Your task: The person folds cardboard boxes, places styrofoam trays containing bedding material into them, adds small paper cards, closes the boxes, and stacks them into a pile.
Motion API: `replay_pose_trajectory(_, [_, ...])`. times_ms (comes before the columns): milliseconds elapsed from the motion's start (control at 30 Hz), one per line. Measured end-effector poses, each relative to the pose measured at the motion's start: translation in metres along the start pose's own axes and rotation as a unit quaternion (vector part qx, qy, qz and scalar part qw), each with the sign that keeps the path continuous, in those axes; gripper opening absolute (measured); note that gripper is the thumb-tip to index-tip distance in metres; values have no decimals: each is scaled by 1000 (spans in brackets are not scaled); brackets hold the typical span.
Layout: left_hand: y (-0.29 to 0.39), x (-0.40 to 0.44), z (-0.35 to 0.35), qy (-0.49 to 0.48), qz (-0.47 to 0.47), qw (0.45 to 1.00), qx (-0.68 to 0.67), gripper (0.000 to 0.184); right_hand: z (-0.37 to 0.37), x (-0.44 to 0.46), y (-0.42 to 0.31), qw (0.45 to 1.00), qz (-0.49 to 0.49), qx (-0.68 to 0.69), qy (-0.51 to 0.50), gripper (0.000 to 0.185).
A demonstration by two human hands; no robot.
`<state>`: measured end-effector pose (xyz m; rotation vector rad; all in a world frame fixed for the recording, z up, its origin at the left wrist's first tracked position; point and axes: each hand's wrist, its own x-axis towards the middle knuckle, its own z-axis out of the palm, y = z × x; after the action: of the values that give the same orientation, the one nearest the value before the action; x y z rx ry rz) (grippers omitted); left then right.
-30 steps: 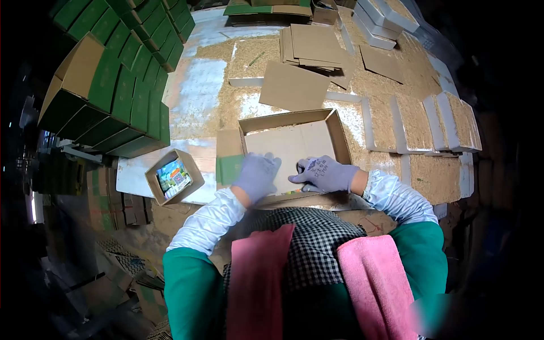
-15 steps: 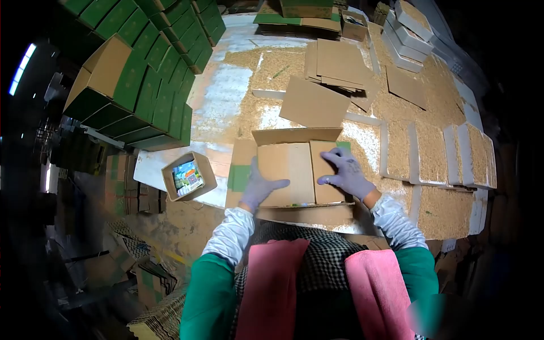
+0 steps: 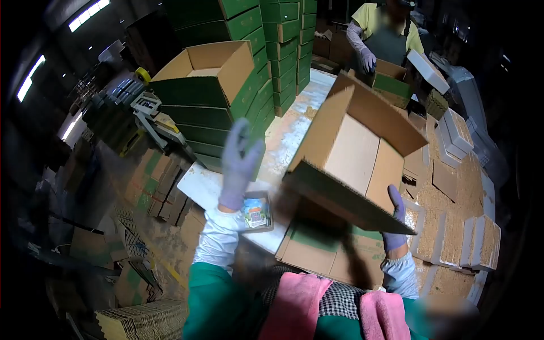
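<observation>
An open cardboard box (image 3: 386,116) with green outer sides hangs tilted above the table. My right hand (image 3: 396,218), in a purple-grey glove, grips its near right corner, the thumb on the inside wall. Away from the box, my left hand (image 3: 239,161) is raised with fingers spread and nothing in it, slightly blurred. Beneath that hand, a small box with printed packets (image 3: 256,214) stands on the table's left corner. Flat green-and-brown cardboard (image 3: 309,249) lies on the table under the lifted box.
Tall stacks of green boxes (image 3: 218,133) rise at the left, topped by an open box (image 3: 233,71). A co-worker (image 3: 391,42) stands at the far side by another green box (image 3: 392,89) and a white tray (image 3: 429,72). Filled trays (image 3: 442,235) line the right.
The box has been lifted off the table and tilted, held by my right hand. My left hand has let go and moved left and up. The view has swung, bringing in the co-worker.
</observation>
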<state>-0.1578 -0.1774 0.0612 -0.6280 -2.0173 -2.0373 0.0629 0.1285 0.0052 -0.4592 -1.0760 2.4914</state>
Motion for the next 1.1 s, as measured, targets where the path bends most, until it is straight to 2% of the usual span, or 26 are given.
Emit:
replay_pose_trajectory(33, [25,36,-34,130,117,970,171,72,27,24,-3,996,-69,-33,-36,45])
replay_pose_trajectory(67, [30,73,-70,230,146,929,250,87,52,51,-5,965,-189,-170,-56,47])
replay_pose_trajectory(100, [31,107,-103,285,137,915,250,96,80,76,-8,883,-329,-331,-57,50])
replay_pose_trajectory(133, [11,144,-140,295,91,936,168,101,111,96,-12,816,-420,-392,-58,54])
replay_pose_trajectory(200, [-10,177,-193,117,-3,988,99,89,176,128,-10,774,-495,-387,-82,58])
replay_pose_trajectory(267, [-41,184,-205,89,-12,991,102,81,239,151,0,841,-436,-288,-141,57])
replay_pose_trajectory(333, [-62,186,-203,127,36,976,171,78,290,163,17,927,-275,-165,-196,67])
replay_pose_trajectory(367, [-112,204,-214,160,117,978,58,77,313,169,26,955,-184,-102,-209,77])
replay_pose_trajectory(400, [-116,198,-225,51,68,996,-4,85,332,188,38,969,-74,-114,-206,92])
replay_pose_trajectory(433, [-99,190,-215,88,50,995,27,87,351,178,44,967,11,-113,-226,100])
replay_pose_trajectory(467, [-79,182,-203,123,30,990,60,89,361,177,50,944,42,-151,-291,103])
replay_pose_trajectory(500, [-73,183,-199,116,27,991,60,89,363,213,79,932,-35,-278,-228,104])
replay_pose_trajectory(533, [-70,184,-195,117,55,989,68,92,376,209,78,874,-71,-439,-194,109])
replay_pose_trajectory(600, [-74,187,-199,109,13,993,43,98,380,254,91,738,-146,-635,-174,87])
replay_pose_trajectory(633, [-86,195,-211,75,9,997,28,98,381,256,87,638,-190,-727,-172,75])
replay_pose_trajectory(667, [-99,201,-221,39,1,999,13,98,388,215,62,488,-231,-817,-201,62])
replay_pose_trajectory(700, [-95,200,-222,84,6,990,117,92,367,226,78,469,-384,-768,-205,51])
replay_pose_trajectory(733, [-93,197,-220,123,14,968,218,86,336,234,88,548,-398,-699,-230,50])
replay_pose_trajectory(767, [-74,180,-199,174,35,968,178,79,310,230,92,615,-410,-622,-259,50])
replay_pose_trajectory(800, [-49,153,-169,222,51,965,133,73,289,182,77,748,-309,-514,-285,52])
replay_pose_trajectory(867, [-20,83,-117,233,151,925,259,59,207,112,71,795,-191,-527,-231,64])
replay_pose_trajectory(933, [-28,-4,-72,-57,36,987,148,53,89,47,66,726,-75,-658,-186,76])
replay_pose_trajectory(967, [-32,-48,-46,-238,-19,962,133,50,33,10,59,712,-6,-690,-131,83])
replay_pose_trajectory(1000, [-44,-94,-23,-392,-81,904,151,58,-39,-25,60,637,57,-768,-43,99])
replay_pose_trajectory(1033, [-85,-143,-9,-488,54,853,179,77,-97,-67,56,552,151,-819,47,118])
replay_pose_trajectory(1100, [-138,-225,14,-583,69,770,248,107,-166,-145,46,505,260,-810,144,141])
